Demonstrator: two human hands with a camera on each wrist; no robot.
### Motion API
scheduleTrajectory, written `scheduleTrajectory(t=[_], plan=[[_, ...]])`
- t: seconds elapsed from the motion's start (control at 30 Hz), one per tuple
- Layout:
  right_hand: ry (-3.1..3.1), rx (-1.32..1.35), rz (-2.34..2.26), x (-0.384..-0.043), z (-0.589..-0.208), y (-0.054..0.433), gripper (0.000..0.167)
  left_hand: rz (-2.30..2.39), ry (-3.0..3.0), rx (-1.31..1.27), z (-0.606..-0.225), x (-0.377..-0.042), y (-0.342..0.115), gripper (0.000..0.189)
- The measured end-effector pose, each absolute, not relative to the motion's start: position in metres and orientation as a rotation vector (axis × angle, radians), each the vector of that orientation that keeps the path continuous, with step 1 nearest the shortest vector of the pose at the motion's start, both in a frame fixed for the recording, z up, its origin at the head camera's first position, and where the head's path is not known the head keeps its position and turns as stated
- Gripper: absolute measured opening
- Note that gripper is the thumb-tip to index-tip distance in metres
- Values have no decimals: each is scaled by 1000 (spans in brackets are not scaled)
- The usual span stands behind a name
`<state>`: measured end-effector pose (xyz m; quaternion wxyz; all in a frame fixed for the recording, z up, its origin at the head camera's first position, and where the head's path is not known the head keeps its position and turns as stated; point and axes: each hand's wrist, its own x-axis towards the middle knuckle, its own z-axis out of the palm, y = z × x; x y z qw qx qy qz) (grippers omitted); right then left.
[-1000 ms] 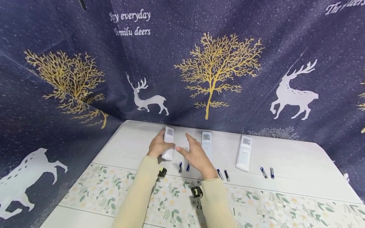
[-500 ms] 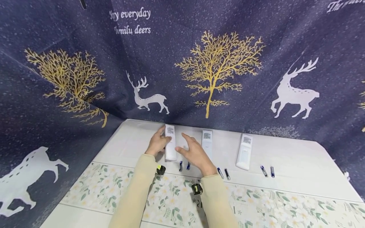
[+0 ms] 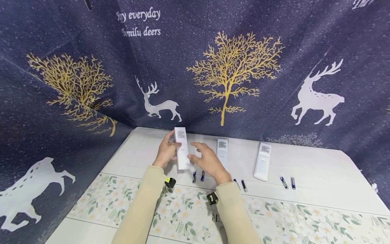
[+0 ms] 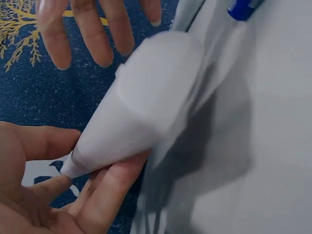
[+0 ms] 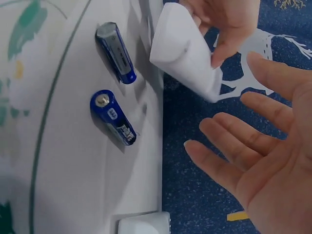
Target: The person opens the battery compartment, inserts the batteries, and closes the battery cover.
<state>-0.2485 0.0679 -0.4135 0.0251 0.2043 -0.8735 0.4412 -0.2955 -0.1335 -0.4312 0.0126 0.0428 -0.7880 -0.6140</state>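
A white remote control with a printed label on its back is held up off the table, tilted, by my left hand. In the left wrist view, the thumb and fingers grip the remote along its sides near one end. My right hand hovers just right of it, fingers spread and slightly bent, holding nothing; the right wrist view shows a gap between this hand and the remote. Two blue-and-silver batteries lie below the remote.
A second white remote lies right of my right hand, partly hidden by it. A third remote lies farther right. More battery pairs lie in front of them. A dark printed curtain hangs behind the table.
My left hand has lifted the left remote off the table and tilted it up, with the label end higher. The right hand has stayed close beside it.
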Motion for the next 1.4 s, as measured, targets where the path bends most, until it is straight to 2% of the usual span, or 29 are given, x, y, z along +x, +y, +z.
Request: scheduleTrajectory(t=[0.5, 0.93, 1.4], plan=[[-2627, 678, 1382, -253, -420, 62, 58, -2034, -2314, 96, -410, -286, -136, 67], [-2588, 689, 1467, -248, -417, 61, 57, -2100, -2211, 110, -412, -274, -128, 66], [-2578, 775, 1404, -244, -413, 54, 44, -2045, -2241, 63, -410, -273, -130, 66]])
